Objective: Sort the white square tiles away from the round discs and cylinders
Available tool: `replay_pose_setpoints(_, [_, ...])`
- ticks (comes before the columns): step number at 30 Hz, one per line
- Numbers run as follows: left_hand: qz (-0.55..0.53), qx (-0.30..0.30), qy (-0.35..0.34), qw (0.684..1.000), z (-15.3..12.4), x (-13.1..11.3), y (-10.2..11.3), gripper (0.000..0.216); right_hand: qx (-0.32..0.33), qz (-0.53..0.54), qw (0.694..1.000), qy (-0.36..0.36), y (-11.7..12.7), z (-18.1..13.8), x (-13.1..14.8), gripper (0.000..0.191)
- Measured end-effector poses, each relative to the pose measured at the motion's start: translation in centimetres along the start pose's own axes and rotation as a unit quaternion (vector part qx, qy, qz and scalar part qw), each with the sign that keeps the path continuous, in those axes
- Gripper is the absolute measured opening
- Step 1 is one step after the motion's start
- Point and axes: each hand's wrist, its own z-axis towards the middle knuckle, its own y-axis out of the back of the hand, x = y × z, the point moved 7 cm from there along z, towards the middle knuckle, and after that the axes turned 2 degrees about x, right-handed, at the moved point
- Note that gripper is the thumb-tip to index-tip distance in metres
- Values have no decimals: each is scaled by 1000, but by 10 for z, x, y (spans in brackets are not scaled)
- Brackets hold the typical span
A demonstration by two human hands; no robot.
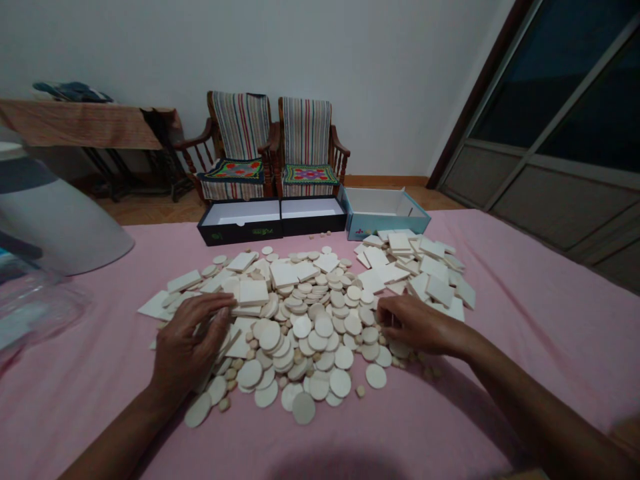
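Note:
A broad heap of pale wooden discs (320,327), square wooden tiles (253,292) and small wooden cubes (361,392) lies in front of me. At the heap's left side is my left hand (193,337), its thumb apart from the outstretched fingers. Those fingertips reach the edge of the square tiles; what lies beneath the palm is hidden. My right hand (415,323) is at the heap's right side, fingers curled downward and pressed together over the discs. Whatever is between those fingertips cannot be made out. Behind that hand more square tiles (435,268) are piled up.
Two black box parts (240,230) and a light blue box (385,223) stand at the far edge of the pink cloth (530,280). On the left are a large grey-white container (60,220) and clear plastic (40,313). Two wooden armchairs (240,133) stand by the wall.

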Motion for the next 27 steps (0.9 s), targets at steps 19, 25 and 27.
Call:
replay_pose_setpoints(19, [-8,-2,8,1000,0,2,1,17,-106,-50,993,-9,47,74,6,11])
replay_pose_setpoints(25, [-4,-6,1,1000,-1,-1,2,15,-244,-16,970,-15,64,115,7,17])
replay_pose_setpoints(27, [-3,-7,-7,1000,-1,-2,2,14,-235,0,972,11,65,103,9,12])
